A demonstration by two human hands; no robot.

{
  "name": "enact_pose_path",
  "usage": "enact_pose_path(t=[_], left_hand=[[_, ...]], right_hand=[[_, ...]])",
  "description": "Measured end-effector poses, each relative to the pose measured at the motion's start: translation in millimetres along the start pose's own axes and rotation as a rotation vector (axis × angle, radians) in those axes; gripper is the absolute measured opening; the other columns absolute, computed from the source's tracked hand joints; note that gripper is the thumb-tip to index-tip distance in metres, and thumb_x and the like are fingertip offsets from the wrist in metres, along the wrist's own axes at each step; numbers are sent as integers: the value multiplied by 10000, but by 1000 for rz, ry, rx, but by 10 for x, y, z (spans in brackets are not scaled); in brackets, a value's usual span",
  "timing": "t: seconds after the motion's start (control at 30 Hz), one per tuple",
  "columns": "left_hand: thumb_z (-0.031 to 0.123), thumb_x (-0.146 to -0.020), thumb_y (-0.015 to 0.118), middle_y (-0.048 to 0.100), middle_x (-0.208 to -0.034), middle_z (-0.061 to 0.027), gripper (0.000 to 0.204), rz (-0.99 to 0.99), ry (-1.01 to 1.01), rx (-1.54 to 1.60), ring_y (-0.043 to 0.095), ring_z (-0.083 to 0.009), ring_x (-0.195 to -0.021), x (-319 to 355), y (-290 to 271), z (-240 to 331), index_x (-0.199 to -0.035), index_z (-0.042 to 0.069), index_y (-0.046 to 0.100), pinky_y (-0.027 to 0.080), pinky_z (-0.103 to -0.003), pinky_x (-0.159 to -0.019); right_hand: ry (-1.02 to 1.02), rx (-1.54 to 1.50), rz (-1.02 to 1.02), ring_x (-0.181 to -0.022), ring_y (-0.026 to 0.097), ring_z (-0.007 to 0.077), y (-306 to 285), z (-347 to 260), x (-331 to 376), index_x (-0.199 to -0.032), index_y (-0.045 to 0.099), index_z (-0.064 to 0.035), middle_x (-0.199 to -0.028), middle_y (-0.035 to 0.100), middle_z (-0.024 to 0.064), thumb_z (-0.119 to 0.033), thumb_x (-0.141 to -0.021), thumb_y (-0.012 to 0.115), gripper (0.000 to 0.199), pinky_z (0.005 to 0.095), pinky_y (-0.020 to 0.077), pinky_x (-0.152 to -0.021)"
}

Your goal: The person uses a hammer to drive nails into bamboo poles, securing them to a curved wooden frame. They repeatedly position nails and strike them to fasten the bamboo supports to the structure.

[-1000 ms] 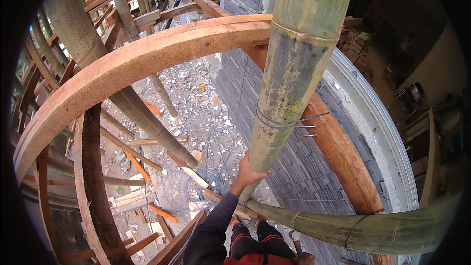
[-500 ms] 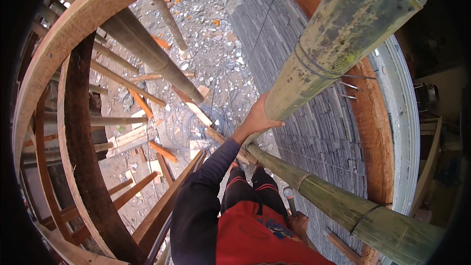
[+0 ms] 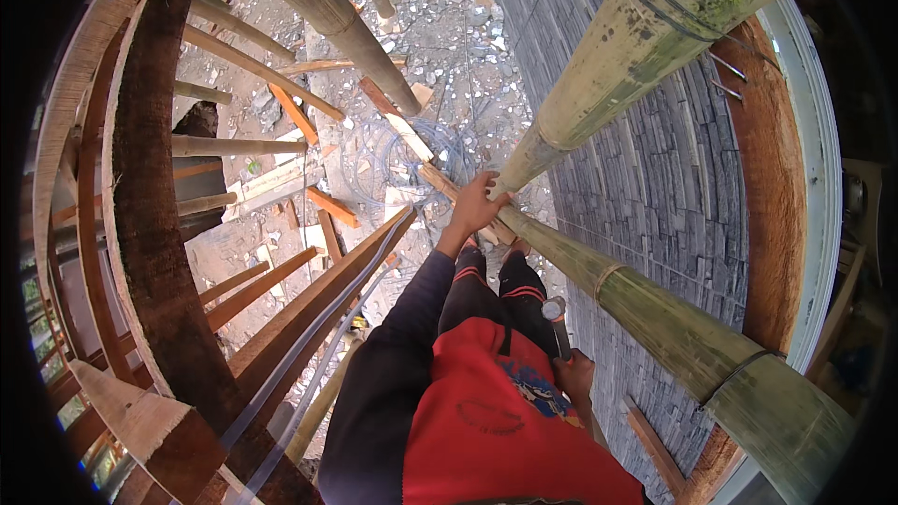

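Observation:
My left hand (image 3: 475, 209) is stretched down beside the lower part of an upright mottled bamboo pole (image 3: 613, 65). Its fingers are apart, with their tips at the pole's edge; they do not wrap around it. Close to that hand starts a second, greener bamboo pole (image 3: 645, 309), which runs toward the lower right. Low by my right thigh, my right hand (image 3: 573, 374) is closed around the handle of a hammer (image 3: 555, 309), whose metal head points upward.
A grey stone-clad wall (image 3: 645, 187) with a wooden beam (image 3: 772, 178) stands on the right. Timber framing (image 3: 154, 187) and bamboo props (image 3: 327, 19) fill the left. Rubble ground (image 3: 440, 28) lies far below, with loose boards (image 3: 398, 122) and coiled wire. Metal rods (image 3: 728, 79) stick out by the beam.
My left hand has loosened from the upright bamboo pole and slid to a lower spot beside it. My view has shifted; the right hand still holds the hammer.

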State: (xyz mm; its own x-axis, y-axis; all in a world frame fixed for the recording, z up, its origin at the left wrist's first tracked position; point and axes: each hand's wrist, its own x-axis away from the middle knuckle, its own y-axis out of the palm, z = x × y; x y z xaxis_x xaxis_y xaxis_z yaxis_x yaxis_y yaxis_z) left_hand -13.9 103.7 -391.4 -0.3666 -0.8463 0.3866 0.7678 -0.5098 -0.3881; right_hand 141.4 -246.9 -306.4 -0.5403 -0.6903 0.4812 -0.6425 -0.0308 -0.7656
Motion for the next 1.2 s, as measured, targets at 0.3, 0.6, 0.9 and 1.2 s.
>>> enact_pose_path(t=[0.3, 0.6, 0.9, 1.2], left_hand=[[397, -723, 662, 619, -1009, -245, 592, -145, -349, -102, 595, -368, -970, 1191, 282, -1480, -1134, -13, 548, 471, -414, -832], [421, -723, 665, 592, -1088, -251, 575, 27, -713, -149, 566, -351, -1050, 2043, 625, -2014, -1091, -15, 593, 450, -381, -889], [205, -849, 616, 645, -764, -65, 245, 405, -199, 291, 585, -107, -699, 1315, 53, -326, -923, -27, 647, 460, -247, -666], [249, -873, 606, 633, -770, -40, 295, 406, 661, 458, 553, -87, -708, -36, -1260, 2791, -938, -37, 642, 439, -226, -660]], right_hand=[[80, -58, -79, -484, 540, 256, 223, 308, -274, -644, 550, 34, -554, 549, 153, -173, -666, 661, 236, 383, 431, -502], [227, -374, -451, -451, 536, 135, 97, 239, -664, -723, 562, 19, -574, 548, 64, -181, -803, 600, 219, 285, 431, -433], [-217, 114, -459, -619, 621, 278, -35, 81, -864, -717, 601, 33, -706, 626, 176, -268, -756, 636, 306, 379, 475, -582], [-217, 233, -467, -847, 610, 380, -193, -184, -918, -812, 631, 3, -859, 633, 229, -387, -724, 611, 401, 435, 472, -778]])
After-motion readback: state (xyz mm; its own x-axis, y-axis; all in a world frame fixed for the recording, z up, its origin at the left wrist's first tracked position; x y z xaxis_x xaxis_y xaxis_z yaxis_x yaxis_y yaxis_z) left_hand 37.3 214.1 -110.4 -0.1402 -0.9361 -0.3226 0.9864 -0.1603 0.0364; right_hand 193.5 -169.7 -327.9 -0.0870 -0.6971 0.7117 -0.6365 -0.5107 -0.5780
